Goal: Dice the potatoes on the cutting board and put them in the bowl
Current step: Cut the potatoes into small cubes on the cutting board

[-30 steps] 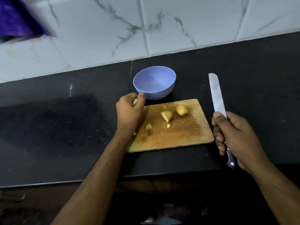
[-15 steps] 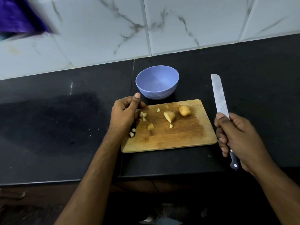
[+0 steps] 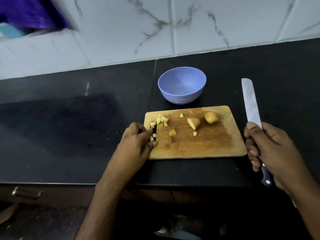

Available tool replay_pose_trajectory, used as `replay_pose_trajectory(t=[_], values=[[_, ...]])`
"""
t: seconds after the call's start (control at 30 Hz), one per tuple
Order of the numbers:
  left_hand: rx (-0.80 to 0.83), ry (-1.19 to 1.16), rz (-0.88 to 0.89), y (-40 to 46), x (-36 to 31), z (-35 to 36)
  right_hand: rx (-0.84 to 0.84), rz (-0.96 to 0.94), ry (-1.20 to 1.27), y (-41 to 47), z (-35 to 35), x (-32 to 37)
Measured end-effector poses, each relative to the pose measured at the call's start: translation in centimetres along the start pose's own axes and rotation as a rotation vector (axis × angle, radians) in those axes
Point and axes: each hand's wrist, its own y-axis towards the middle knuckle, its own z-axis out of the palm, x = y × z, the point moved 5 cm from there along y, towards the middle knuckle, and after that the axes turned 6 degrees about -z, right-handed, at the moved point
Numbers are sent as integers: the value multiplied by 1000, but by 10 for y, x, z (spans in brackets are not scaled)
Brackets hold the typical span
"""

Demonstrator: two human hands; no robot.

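Diced potato pieces point(image 3: 161, 120) lie just beyond the relaxed left grip point(image 3: 136, 142); right grip point(image 3: 270, 151) grasps knife point(image 3: 251, 103).

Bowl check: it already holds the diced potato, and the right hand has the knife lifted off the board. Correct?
Not quite. The head view shows the bowl empty; the diced potato lies on the board by the left hand. The right hand does hold the knife off the board.

No readable text, label, brand or number appears anywhere (surfaces all look plain).
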Motion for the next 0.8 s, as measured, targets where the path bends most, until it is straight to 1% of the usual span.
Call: replay_pose_trajectory(t=[0.1,0.2,0.37,0.47,0.57,0.73,0.8], values=[[21,37,34,5,-2,-2,-1,1,-2,0,0,0],[47,137,57,14,-8,-6,-6,-2,-3,-1,-1,1],[204,348,60,35,-25,-10,-6,-7,2,-1,-1,1],[271,420,52,42,-31,-10,-10,-7,6,-2,0,1],[284,408,50,46,-32,-10,-16,-5,16,-2,0,1],[347,288,40,48,-24,-10,-4,-7,28,-2,1,3],[318,216,15,48,-19,-12,-3,-7,29,-3,0,3]])
